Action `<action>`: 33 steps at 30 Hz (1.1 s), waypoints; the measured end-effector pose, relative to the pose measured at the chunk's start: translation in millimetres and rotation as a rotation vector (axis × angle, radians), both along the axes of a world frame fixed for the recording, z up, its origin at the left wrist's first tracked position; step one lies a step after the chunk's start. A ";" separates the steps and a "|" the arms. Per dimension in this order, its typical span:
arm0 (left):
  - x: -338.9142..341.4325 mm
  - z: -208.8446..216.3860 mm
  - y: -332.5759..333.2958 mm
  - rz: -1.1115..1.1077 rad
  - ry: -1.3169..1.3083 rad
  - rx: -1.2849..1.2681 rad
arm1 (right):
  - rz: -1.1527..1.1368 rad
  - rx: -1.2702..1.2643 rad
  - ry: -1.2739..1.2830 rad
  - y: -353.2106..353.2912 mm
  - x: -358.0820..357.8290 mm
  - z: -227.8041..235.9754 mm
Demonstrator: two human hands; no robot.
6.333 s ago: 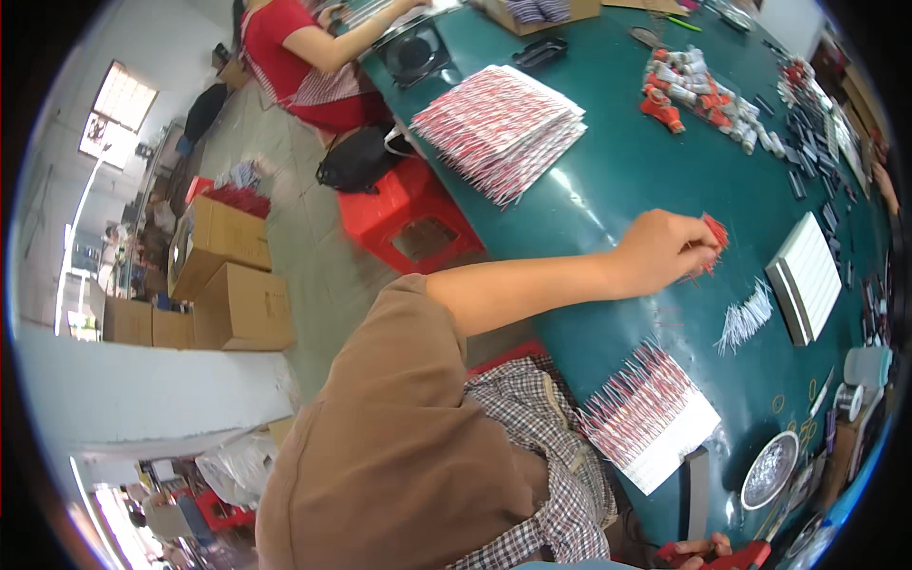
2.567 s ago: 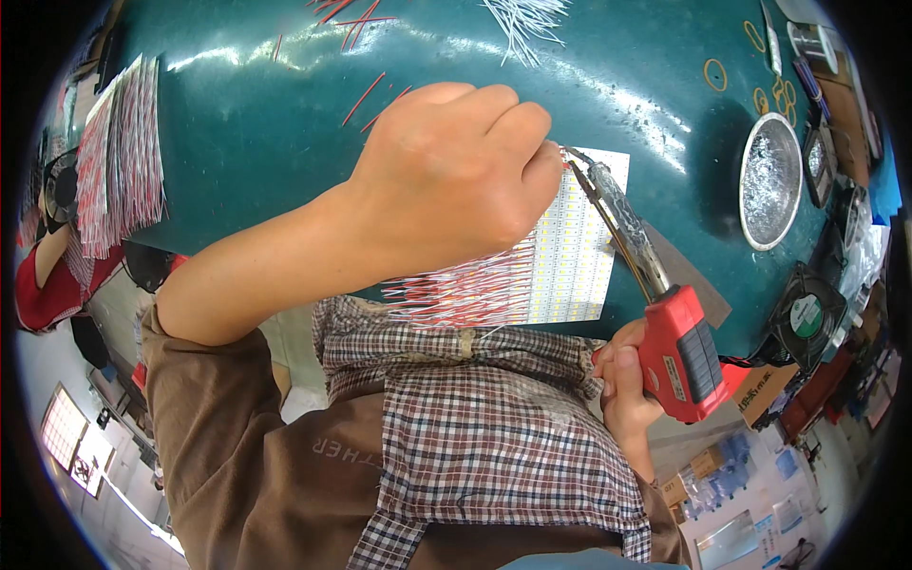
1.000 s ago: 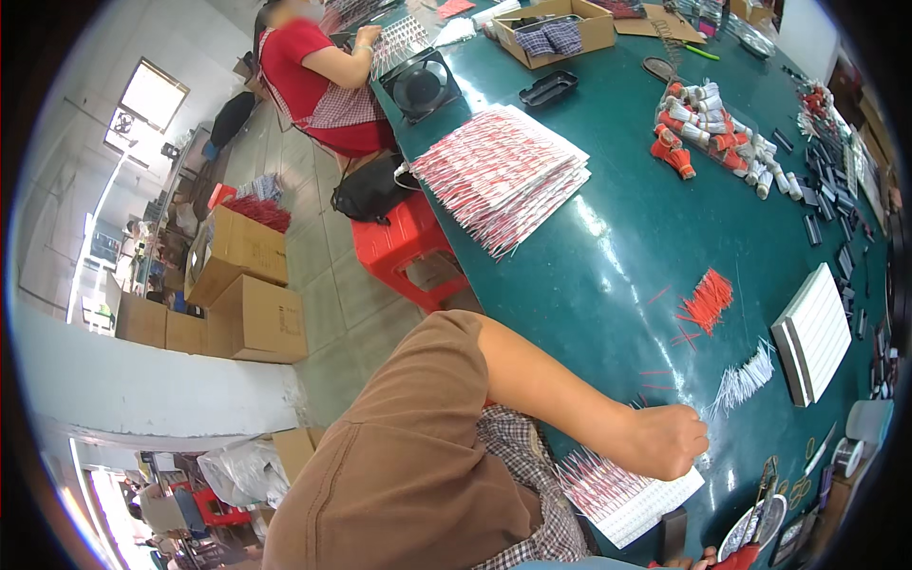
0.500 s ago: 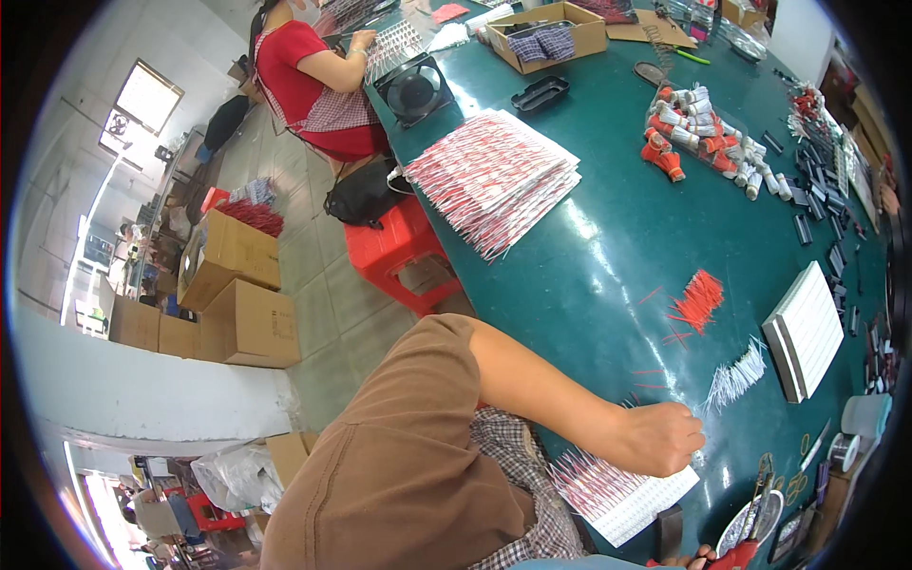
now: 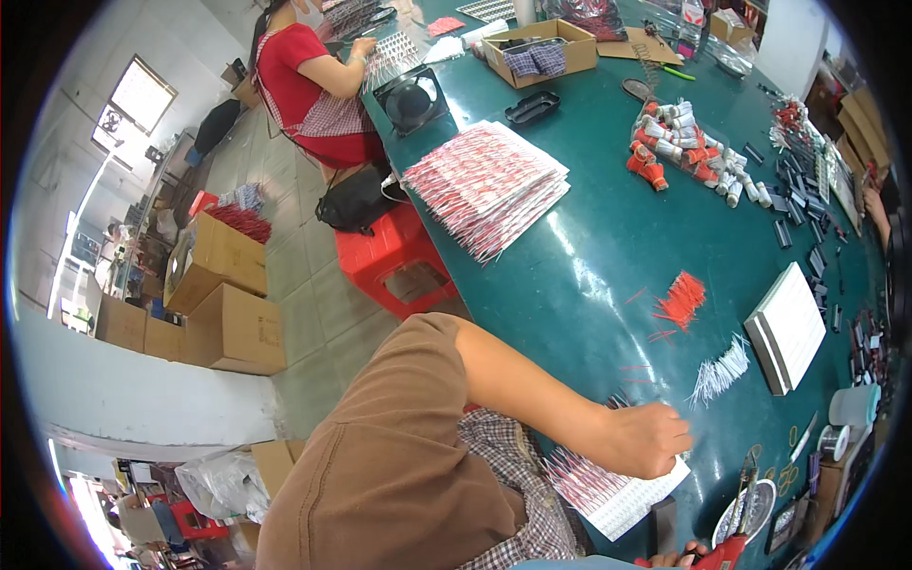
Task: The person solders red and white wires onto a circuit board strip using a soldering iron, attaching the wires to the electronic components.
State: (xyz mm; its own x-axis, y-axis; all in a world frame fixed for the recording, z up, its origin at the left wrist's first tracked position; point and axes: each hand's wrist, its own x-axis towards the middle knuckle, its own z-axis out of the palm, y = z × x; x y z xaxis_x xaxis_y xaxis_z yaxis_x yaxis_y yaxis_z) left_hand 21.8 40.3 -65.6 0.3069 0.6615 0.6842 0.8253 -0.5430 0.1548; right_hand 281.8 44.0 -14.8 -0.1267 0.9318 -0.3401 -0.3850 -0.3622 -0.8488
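Note:
My left hand (image 5: 654, 439) is closed in a fist above a white perforated sheet (image 5: 632, 506) near the table's front edge. Its fingertips are turned away, so whatever they pinch is hidden. Many short red and white wires (image 5: 579, 480) stand up from the sheet's left part. At the bottom edge, partly cut off, my right hand (image 5: 673, 559) grips a red-handled tool (image 5: 724, 555) whose exact kind is unclear. A dark block (image 5: 662, 524) lies beside the sheet. Beyond my left hand lie a bundle of white wires (image 5: 720, 370) and a bundle of red wires (image 5: 681, 300).
A white stacked block (image 5: 788, 328) lies to the right, near a round dish (image 5: 746, 513) and a wire spool (image 5: 833, 444). Farther off are a stack of wired sheets (image 5: 489, 185), bundled wires (image 5: 684, 142) and an open carton (image 5: 541, 52). A co-worker in red (image 5: 313, 85) sits far left.
The whole view has shifted slightly, so the table's things appear a little farther left. My left hand stays closed over the sheet, and my right still holds the red-handled tool.

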 end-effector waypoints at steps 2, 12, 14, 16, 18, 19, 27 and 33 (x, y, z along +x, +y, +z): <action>-0.5 -2.0 -1.5 -0.006 -0.009 0.011 | -0.012 -0.082 0.053 -5.5 6.0 -5.2; 2.3 -3.0 -12.0 -0.040 0.072 0.003 | -0.037 -0.133 -0.001 -17.2 36.2 -18.2; -1.4 -3.7 -11.0 -0.056 0.084 -0.031 | 0.106 -0.136 -0.057 -10.7 70.4 -50.6; -1.8 -1.2 -11.4 -0.067 0.104 -0.081 | -0.127 0.091 -0.087 -29.0 21.4 -20.4; -14.5 4.0 -12.5 -0.075 0.089 -0.105 | -0.095 0.097 -0.157 -39.4 7.4 -10.0; -20.3 6.8 -14.7 -0.078 0.052 -0.151 | -0.049 0.092 -0.232 -41.6 -0.9 -3.3; -16.6 5.9 -2.9 -0.096 0.114 -0.188 | 0.140 0.100 -0.452 -76.9 8.7 3.5; -11.8 3.8 -4.8 -0.084 0.122 -0.182 | 0.286 0.093 -0.500 -86.4 12.8 -3.2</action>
State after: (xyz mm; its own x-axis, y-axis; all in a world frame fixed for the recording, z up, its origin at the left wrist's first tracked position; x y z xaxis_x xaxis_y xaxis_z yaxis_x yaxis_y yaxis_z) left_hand 10.0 35.4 -61.8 0.4387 0.7394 0.5108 0.7973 -0.5825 0.1584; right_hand 294.6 -42.4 -18.0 -0.2225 0.9132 -0.3414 0.1727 -0.3077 -0.9357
